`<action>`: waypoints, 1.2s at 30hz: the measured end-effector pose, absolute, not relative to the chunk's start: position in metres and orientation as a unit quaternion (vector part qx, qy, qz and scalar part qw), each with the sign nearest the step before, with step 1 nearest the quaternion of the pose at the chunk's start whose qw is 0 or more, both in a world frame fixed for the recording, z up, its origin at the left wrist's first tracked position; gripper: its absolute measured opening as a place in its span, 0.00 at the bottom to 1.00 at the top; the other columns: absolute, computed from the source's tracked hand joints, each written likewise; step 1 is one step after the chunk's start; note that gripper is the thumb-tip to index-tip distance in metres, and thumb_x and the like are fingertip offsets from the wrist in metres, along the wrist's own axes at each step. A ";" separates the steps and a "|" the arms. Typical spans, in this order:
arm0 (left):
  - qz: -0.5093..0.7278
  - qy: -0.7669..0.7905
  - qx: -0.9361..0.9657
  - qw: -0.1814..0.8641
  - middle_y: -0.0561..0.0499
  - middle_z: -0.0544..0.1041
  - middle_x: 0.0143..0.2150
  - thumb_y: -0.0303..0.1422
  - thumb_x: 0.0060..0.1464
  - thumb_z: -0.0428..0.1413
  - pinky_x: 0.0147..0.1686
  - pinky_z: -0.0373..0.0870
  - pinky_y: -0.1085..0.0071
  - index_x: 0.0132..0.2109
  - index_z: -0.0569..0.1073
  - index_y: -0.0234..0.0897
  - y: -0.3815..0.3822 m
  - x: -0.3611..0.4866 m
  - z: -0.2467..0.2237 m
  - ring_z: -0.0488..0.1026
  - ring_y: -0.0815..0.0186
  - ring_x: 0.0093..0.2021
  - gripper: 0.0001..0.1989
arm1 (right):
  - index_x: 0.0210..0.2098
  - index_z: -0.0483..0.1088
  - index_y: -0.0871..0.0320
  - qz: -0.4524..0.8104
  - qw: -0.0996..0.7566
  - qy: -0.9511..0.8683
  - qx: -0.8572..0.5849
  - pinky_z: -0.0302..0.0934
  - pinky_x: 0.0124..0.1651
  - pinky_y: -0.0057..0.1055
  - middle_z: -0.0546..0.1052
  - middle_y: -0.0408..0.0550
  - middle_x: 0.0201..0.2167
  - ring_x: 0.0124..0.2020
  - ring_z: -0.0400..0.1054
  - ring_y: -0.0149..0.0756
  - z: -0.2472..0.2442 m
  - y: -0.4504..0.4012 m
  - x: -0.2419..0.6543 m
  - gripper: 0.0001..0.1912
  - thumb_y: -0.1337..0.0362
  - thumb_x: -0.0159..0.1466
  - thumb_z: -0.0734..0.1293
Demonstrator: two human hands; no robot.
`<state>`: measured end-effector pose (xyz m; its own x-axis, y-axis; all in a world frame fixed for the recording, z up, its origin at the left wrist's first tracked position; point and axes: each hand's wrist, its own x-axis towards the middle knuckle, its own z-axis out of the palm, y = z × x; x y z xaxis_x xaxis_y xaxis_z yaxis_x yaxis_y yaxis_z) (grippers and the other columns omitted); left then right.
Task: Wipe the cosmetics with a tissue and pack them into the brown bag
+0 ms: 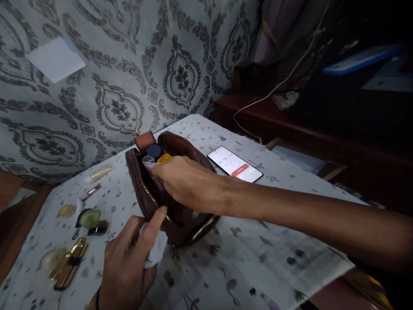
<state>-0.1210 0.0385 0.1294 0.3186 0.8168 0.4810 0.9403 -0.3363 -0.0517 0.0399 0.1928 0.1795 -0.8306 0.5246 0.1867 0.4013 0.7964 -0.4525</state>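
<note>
A brown bag (148,204) with its zip undone stands on the patterned tablecloth. My right hand (183,183) reaches over its opening, fingers bent down inside around the edge of a pale flat item (151,165). Just behind those fingers, a dark blue round lid (155,151) and something yellow (164,158) show in the bag. My left hand (135,254) is at the bag's near left side, its index finger against the zipped edge, with a crumpled white tissue (157,247) held under the fingers.
Left of the bag lie a cream tube (99,172), a green round compact (88,218), gold clips (68,262) and other small cosmetics. A lit phone (235,163) rests behind my right forearm. A white cable (274,89) hangs over a dark red desk (245,103); patterned fabric stands behind.
</note>
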 end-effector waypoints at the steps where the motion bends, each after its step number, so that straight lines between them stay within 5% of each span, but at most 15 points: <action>1: -0.190 -0.555 -0.794 0.158 0.48 0.68 0.40 0.21 0.54 0.46 0.30 0.66 0.74 0.69 0.58 0.43 0.038 -0.121 0.129 0.71 0.66 0.34 0.36 | 0.36 0.73 0.62 0.204 0.165 -0.929 -0.261 0.46 0.25 0.27 0.72 0.46 0.24 0.23 0.61 0.29 0.183 0.192 0.043 0.09 0.75 0.61 0.61; 10: -0.278 -0.616 -0.721 0.154 0.48 0.79 0.46 0.29 0.61 0.51 0.41 0.72 0.72 0.64 0.64 0.40 0.020 -0.142 0.112 0.78 0.63 0.43 0.24 | 0.39 0.73 0.61 0.301 0.384 -0.849 -0.205 0.52 0.29 0.24 0.72 0.39 0.24 0.23 0.60 0.24 0.192 0.166 0.088 0.08 0.69 0.68 0.61; 15: -0.293 -0.661 -0.685 0.095 0.49 0.81 0.44 0.32 0.63 0.50 0.39 0.73 0.73 0.51 0.71 0.39 0.020 -0.156 0.105 0.80 0.65 0.41 0.11 | 0.36 0.73 0.57 0.377 0.236 -0.893 -0.072 0.59 0.36 0.23 0.76 0.40 0.29 0.30 0.68 0.27 0.171 0.128 0.088 0.06 0.70 0.67 0.64; 21: -0.239 -0.710 -0.659 0.069 0.49 0.82 0.39 0.37 0.63 0.48 0.39 0.71 0.71 0.45 0.73 0.38 0.039 -0.206 0.116 0.79 0.63 0.37 0.12 | 0.32 0.74 0.59 0.372 0.044 -0.927 -0.014 0.59 0.32 0.25 0.78 0.44 0.29 0.29 0.71 0.31 0.148 0.094 0.051 0.08 0.70 0.66 0.65; 24: -0.153 -0.784 -0.594 0.099 0.50 0.80 0.34 0.40 0.62 0.46 0.39 0.70 0.69 0.49 0.73 0.35 0.067 -0.255 0.136 0.75 0.62 0.30 0.17 | 0.34 0.75 0.60 0.364 0.015 -0.931 -0.002 0.60 0.34 0.26 0.80 0.46 0.30 0.31 0.73 0.34 0.134 0.087 0.028 0.08 0.71 0.65 0.64; 29: -0.023 -0.858 -0.503 0.102 0.38 0.79 0.50 0.30 0.60 0.45 0.49 0.67 0.66 0.54 0.72 0.28 0.130 -0.335 0.156 0.75 0.54 0.51 0.20 | 0.42 0.78 0.61 0.461 0.057 -0.886 -0.015 0.62 0.37 0.24 0.81 0.49 0.32 0.34 0.75 0.34 0.097 0.078 -0.013 0.12 0.70 0.62 0.64; 36: 0.058 -0.856 -0.510 0.062 0.29 0.75 0.56 0.28 0.55 0.51 0.48 0.70 0.58 0.55 0.71 0.27 0.187 -0.377 0.123 0.75 0.45 0.53 0.21 | 0.44 0.78 0.65 0.646 0.078 -0.748 -0.132 0.61 0.29 0.19 0.72 0.40 0.19 0.22 0.68 0.27 0.048 0.081 -0.036 0.16 0.73 0.59 0.63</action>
